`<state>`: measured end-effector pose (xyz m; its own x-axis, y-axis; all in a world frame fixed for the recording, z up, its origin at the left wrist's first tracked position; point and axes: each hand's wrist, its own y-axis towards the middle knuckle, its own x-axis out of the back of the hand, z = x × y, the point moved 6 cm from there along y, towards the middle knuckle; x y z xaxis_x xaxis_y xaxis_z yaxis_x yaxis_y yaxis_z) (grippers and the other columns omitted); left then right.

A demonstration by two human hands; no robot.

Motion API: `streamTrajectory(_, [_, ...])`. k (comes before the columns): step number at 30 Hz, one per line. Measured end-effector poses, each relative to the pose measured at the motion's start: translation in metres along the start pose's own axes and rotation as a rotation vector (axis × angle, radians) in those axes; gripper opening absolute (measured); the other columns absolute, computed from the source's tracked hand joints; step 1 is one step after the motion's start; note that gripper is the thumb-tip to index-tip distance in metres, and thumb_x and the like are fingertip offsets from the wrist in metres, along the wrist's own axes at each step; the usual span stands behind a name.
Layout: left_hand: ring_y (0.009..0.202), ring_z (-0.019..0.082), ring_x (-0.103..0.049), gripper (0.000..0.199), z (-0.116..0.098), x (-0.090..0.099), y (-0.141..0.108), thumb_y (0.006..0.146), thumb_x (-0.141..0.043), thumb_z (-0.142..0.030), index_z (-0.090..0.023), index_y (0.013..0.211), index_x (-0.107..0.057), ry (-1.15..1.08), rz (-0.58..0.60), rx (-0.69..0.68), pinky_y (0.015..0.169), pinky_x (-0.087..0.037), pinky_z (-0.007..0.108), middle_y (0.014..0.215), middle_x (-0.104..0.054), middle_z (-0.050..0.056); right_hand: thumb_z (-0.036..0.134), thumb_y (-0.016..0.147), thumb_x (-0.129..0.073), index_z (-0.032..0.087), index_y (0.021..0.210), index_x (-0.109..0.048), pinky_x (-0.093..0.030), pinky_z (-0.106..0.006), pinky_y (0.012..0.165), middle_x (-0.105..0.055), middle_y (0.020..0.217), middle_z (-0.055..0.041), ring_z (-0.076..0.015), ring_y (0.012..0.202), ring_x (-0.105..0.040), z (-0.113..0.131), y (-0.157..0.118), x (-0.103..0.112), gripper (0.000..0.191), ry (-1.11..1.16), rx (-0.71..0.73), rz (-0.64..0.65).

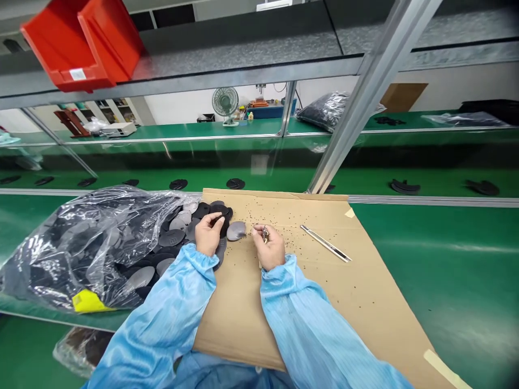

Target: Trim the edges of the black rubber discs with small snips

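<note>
On the cardboard (235,319), grey disc (236,231) lies flat between both hands. Left hand (207,235): thumb and fingers at a black disc (224,227) on the pile's edge, can't tell if it's gripped. Right hand (270,247): fingers curled, pinching a small shiny piece (265,234). Clutter: clear bag (81,243) crowds the left side, its disc pile (172,237) spilling onto the board's edge. Black specks (259,204) scattered around the disc and right hand. Slim tool (325,243) lies right of that hand. Metal post (365,102) slants up behind the board, red bin (101,48) overhead left.
</note>
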<state>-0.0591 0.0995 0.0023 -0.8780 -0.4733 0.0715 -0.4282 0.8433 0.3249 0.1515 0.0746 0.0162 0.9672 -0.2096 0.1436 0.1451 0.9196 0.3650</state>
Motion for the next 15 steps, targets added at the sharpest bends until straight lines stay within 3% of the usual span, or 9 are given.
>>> streamTrajectory(3, [0.103,0.02,-0.061,0.02,-0.013,0.007,-0.002,0.077,-0.064,-0.033,-0.017,0.089,-0.07,0.108,-0.066,-0.134,0.096,-0.047,0.036,0.107,-0.065,0.009,0.043,0.08,-0.057,0.019,0.08,-0.061,-0.045,-0.029,0.065,-0.059,0.07,-0.0016,-0.0163,0.065,-0.054,-0.006,0.001,0.001,0.024,-0.036,-0.056,-0.003])
streamTrajectory(6, [0.103,0.02,-0.061,0.02,-0.02,0.01,-0.005,0.079,-0.063,-0.034,-0.017,0.089,-0.069,0.007,-0.112,-0.151,0.095,-0.048,0.036,0.106,-0.065,0.009,0.048,0.076,-0.063,0.019,0.089,-0.057,-0.042,-0.027,0.059,-0.053,0.068,0.0015,-0.0141,0.059,-0.049,-0.013,0.003,0.004,0.033,-0.068,-0.12,-0.017])
streamTrajectory(10, [0.075,0.015,-0.064,0.03,-0.018,0.008,-0.008,0.075,-0.068,-0.036,-0.015,0.096,-0.061,-0.322,-0.153,0.05,0.07,-0.055,0.031,0.089,-0.065,0.005,0.043,0.064,-0.074,0.02,0.11,-0.051,-0.047,-0.034,0.075,-0.057,0.094,-0.005,-0.0205,0.081,-0.055,-0.014,0.004,0.007,0.057,-0.137,-0.089,-0.016])
streamTrajectory(12, [0.068,0.013,-0.062,0.038,-0.017,0.003,-0.01,0.069,-0.073,-0.033,-0.017,0.099,-0.056,-0.478,-0.115,0.177,0.061,-0.055,0.028,0.087,-0.063,0.003,0.041,0.067,-0.072,0.02,0.111,-0.052,-0.045,-0.039,0.085,-0.056,0.103,-0.0077,-0.0236,0.094,-0.054,-0.01,0.003,0.007,0.053,-0.159,-0.03,-0.025])
streamTrajectory(15, [0.074,0.013,-0.063,0.048,-0.019,-0.006,-0.014,0.06,-0.078,-0.025,-0.018,0.1,-0.053,-0.607,-0.001,0.3,0.066,-0.056,0.03,0.092,-0.061,0.002,0.042,0.078,-0.063,0.019,0.111,-0.055,-0.043,-0.041,0.09,-0.055,0.102,-0.0084,-0.0236,0.097,-0.053,-0.004,0.002,0.005,0.042,-0.152,0.05,-0.021])
